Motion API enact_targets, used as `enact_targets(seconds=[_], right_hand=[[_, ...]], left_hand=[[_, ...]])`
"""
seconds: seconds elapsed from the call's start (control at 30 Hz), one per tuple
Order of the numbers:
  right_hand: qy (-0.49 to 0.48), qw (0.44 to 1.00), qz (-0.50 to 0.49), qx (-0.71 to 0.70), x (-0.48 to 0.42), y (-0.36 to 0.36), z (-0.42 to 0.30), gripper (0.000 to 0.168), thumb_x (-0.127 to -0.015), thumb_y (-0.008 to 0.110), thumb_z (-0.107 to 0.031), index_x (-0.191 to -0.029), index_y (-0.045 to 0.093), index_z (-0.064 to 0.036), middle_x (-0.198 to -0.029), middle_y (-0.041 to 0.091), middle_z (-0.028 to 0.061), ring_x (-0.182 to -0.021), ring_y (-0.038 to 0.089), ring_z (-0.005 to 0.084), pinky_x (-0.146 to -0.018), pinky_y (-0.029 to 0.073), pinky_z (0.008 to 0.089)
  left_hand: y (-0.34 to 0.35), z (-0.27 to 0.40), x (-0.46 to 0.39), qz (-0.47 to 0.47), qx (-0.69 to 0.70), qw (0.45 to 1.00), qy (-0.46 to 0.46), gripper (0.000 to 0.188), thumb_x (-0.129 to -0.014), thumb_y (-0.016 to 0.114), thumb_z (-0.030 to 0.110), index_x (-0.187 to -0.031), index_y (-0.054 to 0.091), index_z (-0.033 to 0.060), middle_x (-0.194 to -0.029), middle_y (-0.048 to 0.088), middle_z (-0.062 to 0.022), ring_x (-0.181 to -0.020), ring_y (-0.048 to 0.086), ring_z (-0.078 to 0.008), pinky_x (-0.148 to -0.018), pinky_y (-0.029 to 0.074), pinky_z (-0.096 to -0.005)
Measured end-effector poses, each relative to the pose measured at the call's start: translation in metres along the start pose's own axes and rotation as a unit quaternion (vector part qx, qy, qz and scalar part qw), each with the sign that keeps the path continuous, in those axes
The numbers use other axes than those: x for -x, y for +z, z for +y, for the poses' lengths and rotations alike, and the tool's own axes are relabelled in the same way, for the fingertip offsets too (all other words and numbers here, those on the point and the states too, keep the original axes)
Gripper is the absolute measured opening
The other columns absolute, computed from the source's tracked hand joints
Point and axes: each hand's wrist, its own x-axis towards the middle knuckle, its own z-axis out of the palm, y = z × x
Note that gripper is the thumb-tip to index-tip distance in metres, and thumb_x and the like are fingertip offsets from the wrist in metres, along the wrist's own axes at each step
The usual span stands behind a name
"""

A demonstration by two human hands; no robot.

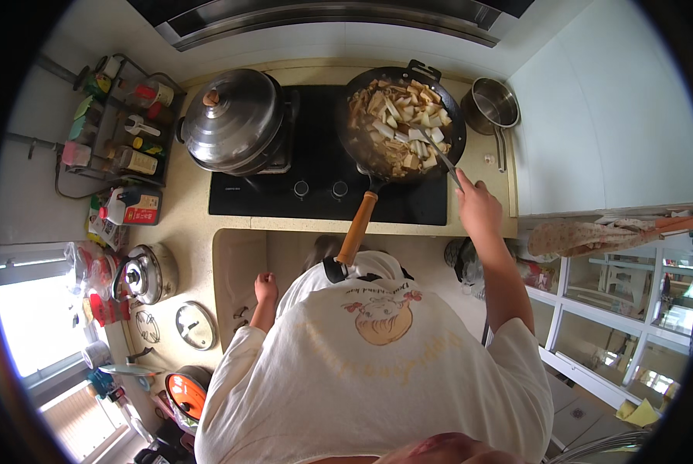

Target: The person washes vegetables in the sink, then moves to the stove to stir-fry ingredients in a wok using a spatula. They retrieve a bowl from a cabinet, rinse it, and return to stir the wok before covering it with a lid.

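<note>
My right hand (480, 204) is closed around the handle of a metal cooking utensil (444, 158), whose far end reaches into the food in a dark wok (351, 139). Tofu pieces, pale chopped vegetable pieces and thin mushrooms or noodles in brown sauce (410, 124) fill much of the wok. It sits on the right side of a black glass hob (317, 133), its wooden handle (358, 227) pointing towards me. Beside my body, my left hand (266, 287) hangs with curled fingers, touching neither wok nor handle; nothing shows in it.
A large lidded steel pot (236, 122) stands on the hob's left side. Right of the wok is a small saucepan (491, 104). A rack (106, 116) of seasoning bottles, a kettle (149, 272), a glass lid (195, 326) and an orange-lidded pot (187, 395) line the left. The range hood (335, 17) is beyond.
</note>
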Motion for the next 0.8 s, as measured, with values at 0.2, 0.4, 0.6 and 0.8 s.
enact_targets(seconds=[0.2,0.4,0.6,0.8], right_hand=[[0.064,0.987,0.007,-0.144,-0.028,0.032,0.016,0.041,-0.101,0.058,-0.034,-0.141,0.058,-0.029,-0.106,0.070,0.0144,-0.093,0.069,0.0365,-0.078,0.055,0.0471],[0.037,0.956,0.047,-0.288,-0.002,-0.013,0.054,0.038,-0.100,0.057,-0.031,-0.138,0.061,-0.028,-0.116,0.071,0.0159,-0.103,0.068,0.0358,-0.084,0.054,0.0459],[0.054,0.994,0.067,-0.060,-0.011,0.002,0.031,0.047,-0.099,0.058,-0.031,-0.146,0.052,-0.033,-0.097,0.063,0.0116,-0.085,0.068,0.0344,-0.071,0.055,0.0491],[0.016,1.000,-0.003,-0.017,0.022,0.009,0.023,0.048,-0.097,0.060,-0.026,-0.145,0.053,-0.032,-0.094,0.064,0.0133,-0.082,0.069,0.0353,-0.070,0.055,0.0481]], left_hand=[[0.001,-0.019,0.002,0.025,0.003,1.000,0.007,0.029,-0.092,0.064,0.031,-0.103,0.071,0.0047,-0.101,0.071,-0.0184,-0.095,0.067,-0.0359,-0.085,0.053,-0.0454],[-0.003,-0.031,0.008,0.034,0.007,0.999,-0.005,0.031,-0.092,0.064,0.031,-0.105,0.070,0.0036,-0.101,0.071,-0.0181,-0.096,0.068,-0.0342,-0.086,0.053,-0.0441],[0.003,-0.037,0.011,0.017,-0.008,1.000,-0.019,0.030,-0.092,0.064,0.030,-0.103,0.070,0.0028,-0.102,0.071,-0.0193,-0.097,0.067,-0.0360,-0.086,0.053,-0.0454],[0.003,-0.037,0.001,0.029,-0.023,0.999,-0.010,0.034,-0.091,0.065,0.034,-0.107,0.071,0.0038,-0.101,0.074,-0.0157,-0.094,0.070,-0.0286,-0.084,0.054,-0.0406]])
